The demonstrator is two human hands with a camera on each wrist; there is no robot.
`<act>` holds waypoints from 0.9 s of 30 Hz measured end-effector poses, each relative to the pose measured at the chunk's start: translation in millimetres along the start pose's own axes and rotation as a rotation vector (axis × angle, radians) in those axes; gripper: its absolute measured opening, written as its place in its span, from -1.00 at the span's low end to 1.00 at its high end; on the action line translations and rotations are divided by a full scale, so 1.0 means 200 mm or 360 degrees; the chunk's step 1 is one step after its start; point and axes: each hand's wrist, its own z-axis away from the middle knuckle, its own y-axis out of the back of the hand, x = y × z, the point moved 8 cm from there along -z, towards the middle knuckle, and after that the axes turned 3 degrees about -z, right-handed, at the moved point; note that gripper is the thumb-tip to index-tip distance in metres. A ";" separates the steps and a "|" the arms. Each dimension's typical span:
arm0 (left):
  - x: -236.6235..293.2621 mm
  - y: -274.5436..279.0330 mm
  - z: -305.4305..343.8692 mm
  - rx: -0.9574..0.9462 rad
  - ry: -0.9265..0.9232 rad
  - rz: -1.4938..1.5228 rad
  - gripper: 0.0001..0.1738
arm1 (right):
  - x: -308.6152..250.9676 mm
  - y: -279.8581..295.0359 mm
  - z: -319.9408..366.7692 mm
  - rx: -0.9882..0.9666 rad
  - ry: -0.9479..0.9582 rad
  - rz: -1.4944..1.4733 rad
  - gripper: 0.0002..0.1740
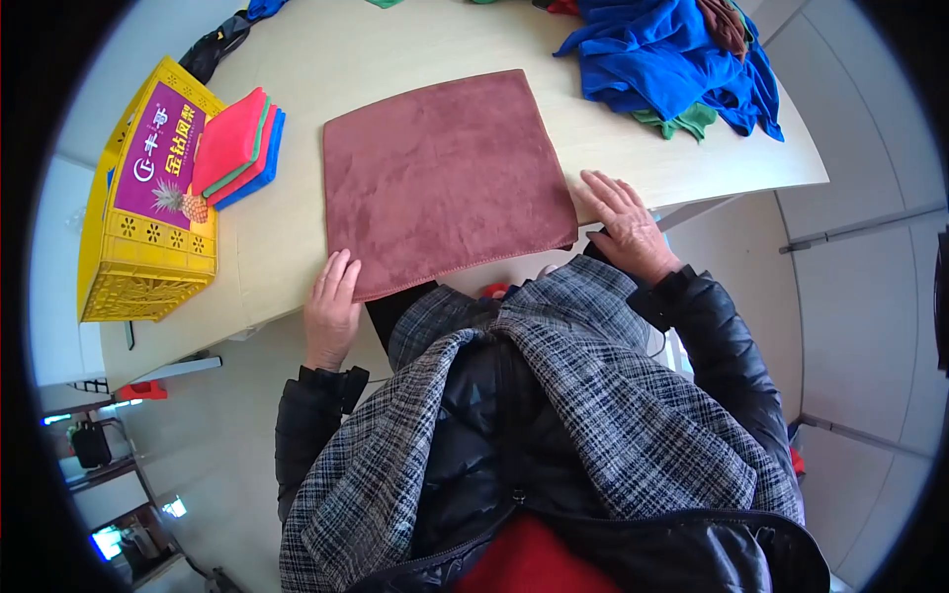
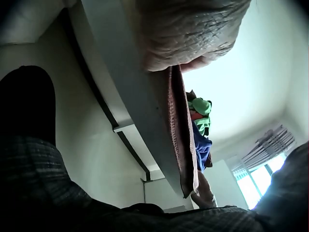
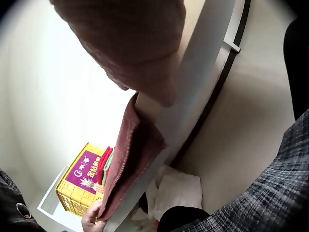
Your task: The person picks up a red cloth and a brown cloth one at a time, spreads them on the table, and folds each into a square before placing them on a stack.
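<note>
A brown cloth (image 1: pixel 445 168) with a stitched edge lies spread on the table, its near edge reaching over the table's front edge. My left hand (image 1: pixel 333 301) rests at the near left corner, fingers fairly straight and pointing away from me. At the near right corner is my right hand (image 1: pixel 630 229), palm down with fingers extended beside the cloth's right side. The right wrist view shows the near edge of the cloth (image 3: pixel 123 169) standing as two layers with a gap between them. From the left wrist, the same layered edge (image 2: pixel 181 130) runs out from under the hand.
A yellow crate (image 1: pixel 148 282) with a purple pineapple label stands at the left. Folded red, green and blue cloths (image 1: pixel 235 148) lean against it. Blue cloths (image 1: pixel 672 69) are heaped with green and brown ones at the far right. The pale table's edge (image 1: pixel 751 193) runs in front of me.
</note>
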 end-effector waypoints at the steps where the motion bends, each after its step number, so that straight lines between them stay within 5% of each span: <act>1: 0.00 0.02 0.00 0.0074 0.0001 0.0032 -0.37 | -0.03 -0.01 0.00 -0.0018 0.0064 0.0058 -0.11; 6: 0.00 0.06 -0.03 0.0166 0.0084 0.0149 -0.52 | -0.08 -0.05 -0.11 -0.0008 0.0254 0.0135 -0.07; 14: -0.02 0.21 -0.09 -0.0035 0.0098 0.0468 -0.72 | -0.15 0.01 -0.12 0.0011 0.0409 -0.0233 -0.39; 19: -0.14 0.24 -0.13 -0.0430 0.0319 0.0888 -0.84 | -0.09 0.09 -0.23 -0.0279 0.0010 -0.0973 -0.70; 21: -0.30 0.22 -0.20 -0.0454 0.0927 0.1220 -0.86 | -0.03 0.09 -0.36 -0.0462 -0.0172 -0.1435 -0.75; 25: -0.58 0.19 -0.59 -0.0012 0.0706 0.1203 -0.81 | 0.20 0.00 -0.74 -0.0327 -0.0332 -0.1294 -0.73; 27: -0.76 0.02 -0.70 0.0019 0.0706 0.1059 -0.79 | 0.38 -0.15 -0.87 -0.0167 -0.0756 -0.1248 -0.71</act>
